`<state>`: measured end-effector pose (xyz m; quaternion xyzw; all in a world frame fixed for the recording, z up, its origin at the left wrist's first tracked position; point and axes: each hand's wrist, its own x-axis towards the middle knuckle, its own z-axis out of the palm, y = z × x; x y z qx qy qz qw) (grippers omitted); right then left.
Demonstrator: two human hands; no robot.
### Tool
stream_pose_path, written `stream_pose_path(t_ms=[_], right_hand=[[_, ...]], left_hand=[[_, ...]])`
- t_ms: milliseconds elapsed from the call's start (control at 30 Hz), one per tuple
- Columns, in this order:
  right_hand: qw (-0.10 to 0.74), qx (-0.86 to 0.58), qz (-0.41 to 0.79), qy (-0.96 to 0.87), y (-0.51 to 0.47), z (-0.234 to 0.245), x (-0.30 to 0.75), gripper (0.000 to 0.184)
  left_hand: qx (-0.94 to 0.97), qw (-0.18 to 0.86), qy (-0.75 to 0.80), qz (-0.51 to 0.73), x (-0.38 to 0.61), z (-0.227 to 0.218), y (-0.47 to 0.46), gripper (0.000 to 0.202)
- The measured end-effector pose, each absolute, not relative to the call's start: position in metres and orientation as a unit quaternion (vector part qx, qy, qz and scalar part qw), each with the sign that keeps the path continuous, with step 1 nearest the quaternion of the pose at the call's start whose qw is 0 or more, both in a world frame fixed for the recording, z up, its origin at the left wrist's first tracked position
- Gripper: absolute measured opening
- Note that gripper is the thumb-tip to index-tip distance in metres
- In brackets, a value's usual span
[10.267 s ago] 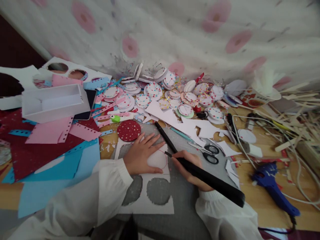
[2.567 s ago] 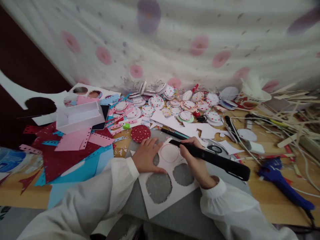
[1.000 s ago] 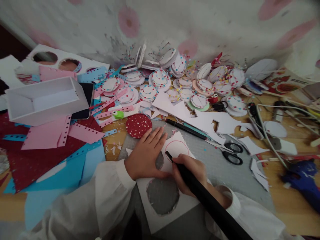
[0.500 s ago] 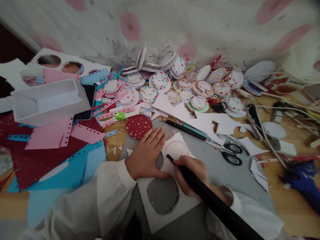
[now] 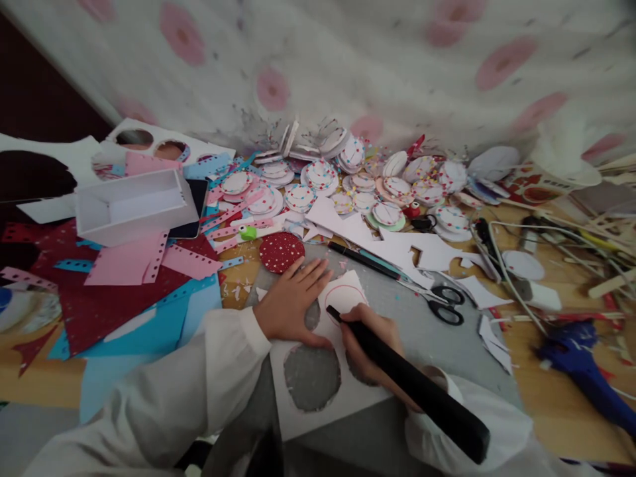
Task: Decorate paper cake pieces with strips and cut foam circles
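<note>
A white foam board (image 5: 318,424) with ragged round holes lies on a grey cutting mat (image 5: 397,318). My left hand (image 5: 293,305) rests flat on the board, fingers spread, pressing it down beside a hole. In my right hand (image 5: 375,338) is a long black-handled craft knife (image 5: 422,391), slanting down to the left. Its tip meets the board at the left side of a pink drawn circle (image 5: 344,295); the blade itself is too small to make out. Just beyond my left fingertips lies a red starry disc (image 5: 281,252).
Decorated paper discs (image 5: 318,175) pile along the back. Scissors (image 5: 444,305), a black pen (image 5: 362,258) and white offcuts (image 5: 342,222) lie beyond the board. A white box (image 5: 134,212) and coloured paper (image 5: 134,331) are left; a blue glue gun (image 5: 571,351) is right.
The view has shifted and tilted. My right hand keeps hold of the craft knife, whose handle end now shows; the tip stays at the circle's left side. My left hand remains flat.
</note>
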<state>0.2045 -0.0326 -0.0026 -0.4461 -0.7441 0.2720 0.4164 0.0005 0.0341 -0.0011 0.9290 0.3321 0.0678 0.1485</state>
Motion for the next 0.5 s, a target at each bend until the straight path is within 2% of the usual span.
stream_pose_path(t_ms=[267, 500], right_hand=[[0.442, -0.438, 0.262, -0.738, -0.046, -0.013, 0.206, 0.012], [0.389, -0.387, 0.303, -0.779, -0.034, 0.005, 0.214, 0.012]], left_hand=[[0.927, 0.147, 0.338, 0.069, 0.002, 0.0, 0.033, 0.116], [0.935, 0.16, 0.31, 0.066, -0.002, 0.003, 0.037, 0.119]])
